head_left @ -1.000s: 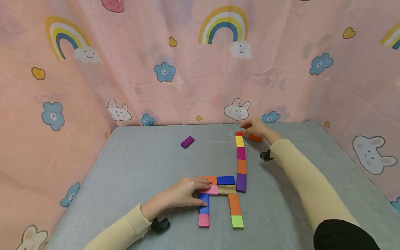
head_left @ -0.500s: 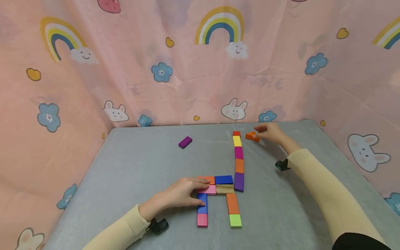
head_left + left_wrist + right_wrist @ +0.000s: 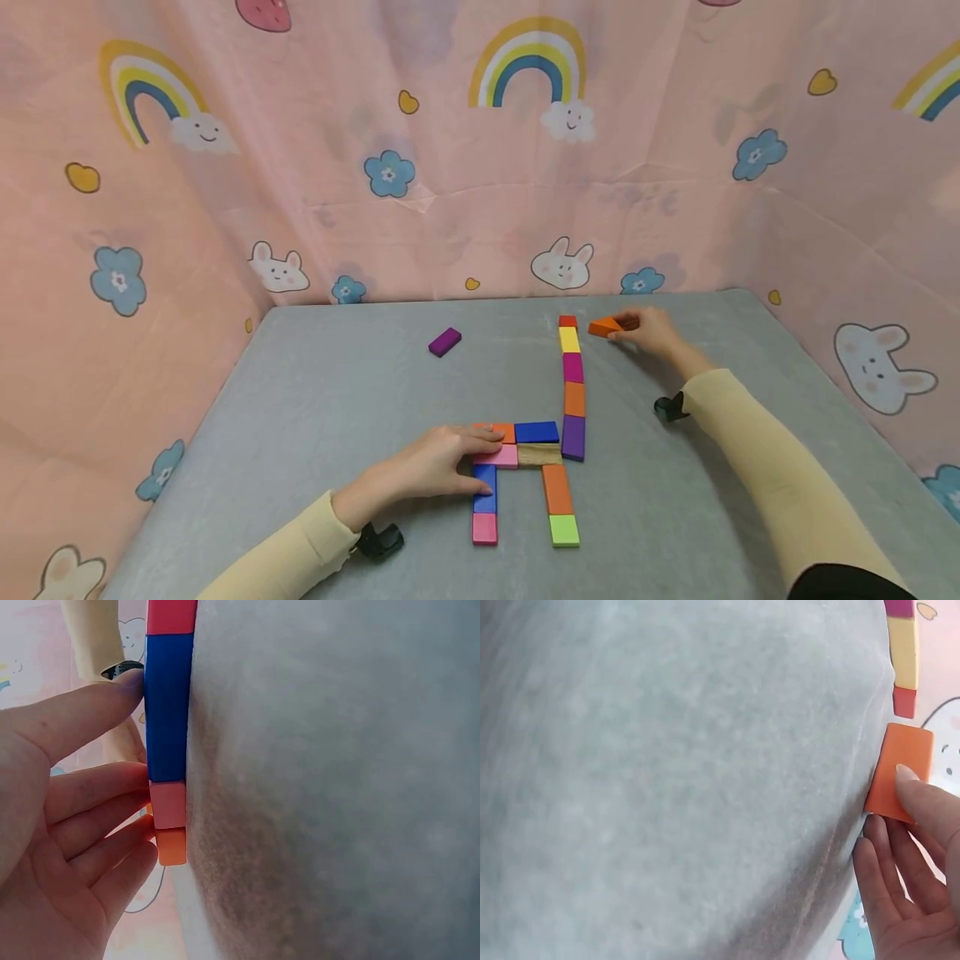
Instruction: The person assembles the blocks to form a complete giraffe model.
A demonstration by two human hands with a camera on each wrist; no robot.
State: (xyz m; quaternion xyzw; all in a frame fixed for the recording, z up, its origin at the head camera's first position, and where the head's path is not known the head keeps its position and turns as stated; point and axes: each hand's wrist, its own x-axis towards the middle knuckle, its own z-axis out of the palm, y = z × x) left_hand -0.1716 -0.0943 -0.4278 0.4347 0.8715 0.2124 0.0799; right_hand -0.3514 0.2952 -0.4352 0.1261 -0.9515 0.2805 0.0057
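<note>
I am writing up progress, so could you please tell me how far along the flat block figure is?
Done: the block figure lies flat, a column running up from it to a red block. In hand: the right hand pinches an orange block beside that top; the left hand steadies the figure. Left: a purple block lies apart.

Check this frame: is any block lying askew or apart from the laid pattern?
Yes. A purple block lies alone and slanted on the grey table, well left of the straight column. The orange block, pinched by the right hand, is tilted beside the column's red block. The left hand rests on the neat cluster.
</note>
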